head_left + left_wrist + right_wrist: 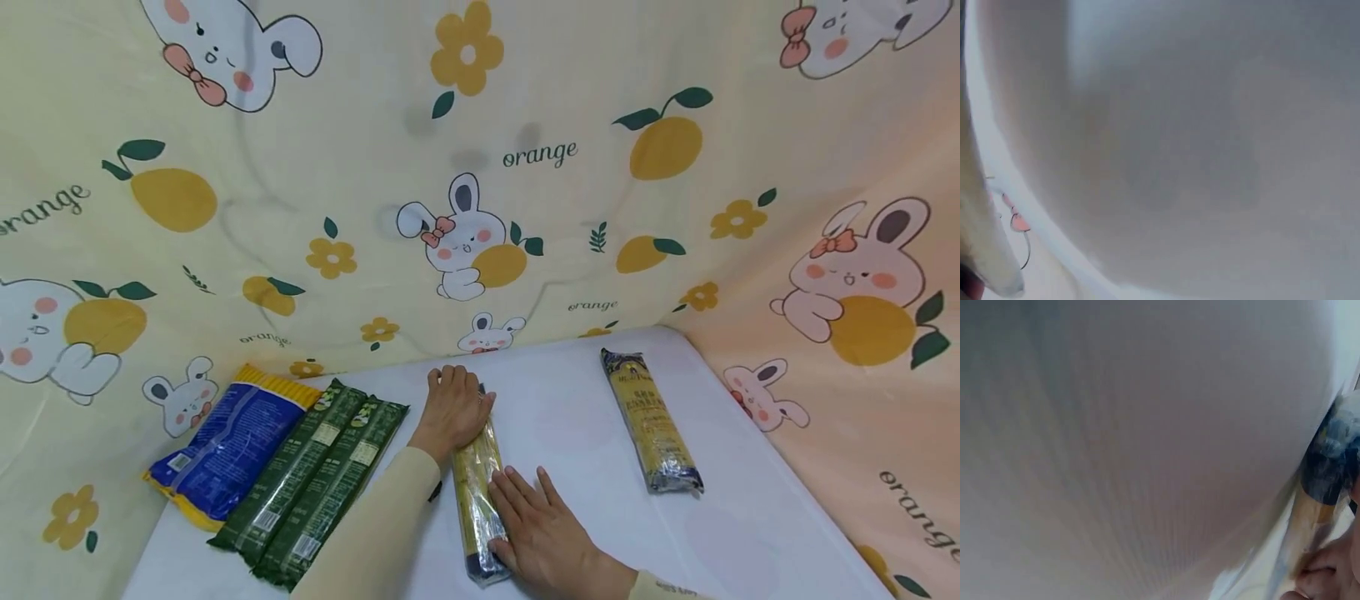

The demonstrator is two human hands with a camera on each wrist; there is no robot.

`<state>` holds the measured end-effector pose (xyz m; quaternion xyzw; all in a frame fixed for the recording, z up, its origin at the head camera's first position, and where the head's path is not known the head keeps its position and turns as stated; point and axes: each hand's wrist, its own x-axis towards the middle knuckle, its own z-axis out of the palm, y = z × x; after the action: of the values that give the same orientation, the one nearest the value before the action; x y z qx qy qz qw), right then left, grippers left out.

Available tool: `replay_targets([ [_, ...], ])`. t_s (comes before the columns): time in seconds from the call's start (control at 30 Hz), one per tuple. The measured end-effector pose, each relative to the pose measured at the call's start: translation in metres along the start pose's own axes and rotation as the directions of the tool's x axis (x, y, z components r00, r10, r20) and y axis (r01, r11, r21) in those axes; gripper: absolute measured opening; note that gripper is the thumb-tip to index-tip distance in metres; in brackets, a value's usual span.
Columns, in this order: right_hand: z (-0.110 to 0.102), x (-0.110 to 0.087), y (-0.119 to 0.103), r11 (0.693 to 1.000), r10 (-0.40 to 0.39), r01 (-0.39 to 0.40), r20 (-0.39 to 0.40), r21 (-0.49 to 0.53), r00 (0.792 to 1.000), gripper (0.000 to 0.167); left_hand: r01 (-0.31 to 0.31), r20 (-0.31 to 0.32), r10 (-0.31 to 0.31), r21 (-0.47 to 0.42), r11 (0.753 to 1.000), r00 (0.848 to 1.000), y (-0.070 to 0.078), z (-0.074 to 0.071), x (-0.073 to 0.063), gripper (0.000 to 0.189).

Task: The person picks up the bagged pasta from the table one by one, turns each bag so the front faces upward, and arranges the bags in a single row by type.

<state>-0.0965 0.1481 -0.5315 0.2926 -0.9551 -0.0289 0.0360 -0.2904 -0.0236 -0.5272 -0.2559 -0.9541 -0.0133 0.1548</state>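
A long gold noodle pack [480,508] in clear wrap with dark ends lies on the white table in the head view. My left hand [452,408] grips its far end from above, fingers bent over it and thumb on the right side. Flat along the pack's near right edge, my right hand [543,533] touches it with fairly straight fingers, the thumb close to the near end. The right wrist view catches a dark pack end [1327,472] beside fingertips [1319,575]; pale blur fills most of both wrist views.
Two green packs [322,492] lie side by side at the left, next to a blue and yellow bag [232,442]. Another gold pack [651,425] rests at the right of the table [750,533]. A printed cloth [360,125] hangs behind and along the right side.
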Motion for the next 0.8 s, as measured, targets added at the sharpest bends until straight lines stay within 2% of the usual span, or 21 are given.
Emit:
replay_targets([
  [0.1,0.001,-0.001,0.0,1.0,-0.014,0.013,-0.059,-0.012,0.998,0.071,-0.03,-0.094,0.028,-0.022,0.999,0.995,-0.005,-0.006,-0.003,0.046],
  [0.23,0.001,-0.004,0.003,1.0,-0.009,0.012,-0.148,0.022,0.989,0.07,-0.065,-0.217,0.059,-0.021,0.998,0.974,-0.011,-0.014,-0.006,0.042],
  [0.37,0.0,-0.005,0.005,0.988,0.107,-0.084,-0.19,0.126,0.976,0.078,-0.091,-0.288,0.081,-0.021,0.996,0.954,-0.016,-0.022,-0.007,0.044],
  [0.47,-0.001,-0.008,0.005,0.97,0.185,-0.15,-0.183,0.191,0.966,0.078,-0.107,-0.33,0.091,-0.028,0.994,0.939,-0.017,-0.027,-0.006,0.048],
  [0.6,-0.004,-0.013,0.003,0.963,0.185,-0.155,-0.122,0.222,0.975,0.071,-0.129,-0.378,0.104,-0.041,0.991,0.92,-0.017,-0.032,-0.006,0.051],
  [0.7,-0.005,-0.017,-0.001,0.965,0.148,-0.133,-0.053,0.226,0.988,0.07,-0.138,-0.389,0.107,-0.053,0.989,0.915,-0.015,-0.036,-0.006,0.052],
  [0.8,-0.004,-0.019,-0.005,0.964,0.116,-0.108,-0.02,0.243,0.993,0.066,-0.136,-0.374,0.103,-0.064,0.989,0.922,-0.014,-0.041,-0.007,0.052],
])
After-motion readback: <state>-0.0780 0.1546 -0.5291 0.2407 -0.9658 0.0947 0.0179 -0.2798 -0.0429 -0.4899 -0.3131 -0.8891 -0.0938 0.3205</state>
